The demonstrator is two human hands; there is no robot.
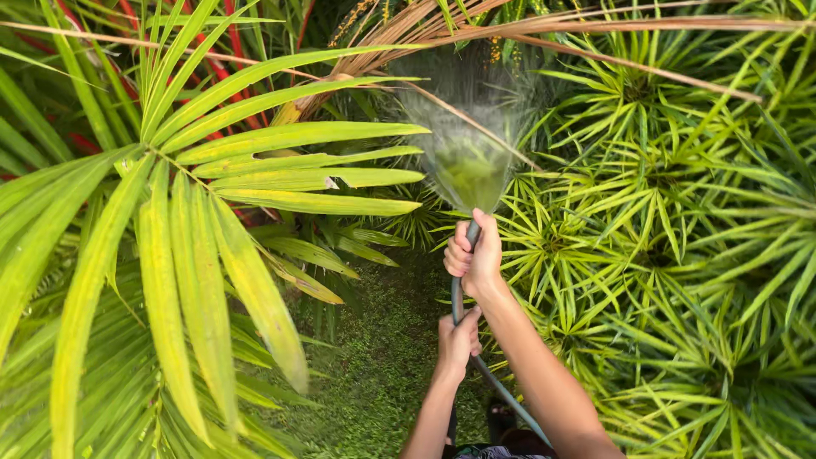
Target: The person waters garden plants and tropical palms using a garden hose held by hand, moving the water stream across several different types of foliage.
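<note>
A grey-green garden hose [501, 389] runs up from the bottom centre to my hands. My right hand [473, 257] grips the hose near its end, thumb pressed over the opening. A fan of water spray [466, 144] shoots up and away from it onto the plants ahead. My left hand [457, 342] holds the same hose lower down, just below the right hand. Both forearms reach up from the bottom edge.
A large palm frond [195, 212] with long yellow-green leaflets fills the left side. Dense spiky green shrubs [671, 221] crowd the right. A patch of low green ground cover [374, 357] lies between them. Dry brown fronds [544, 25] arch overhead.
</note>
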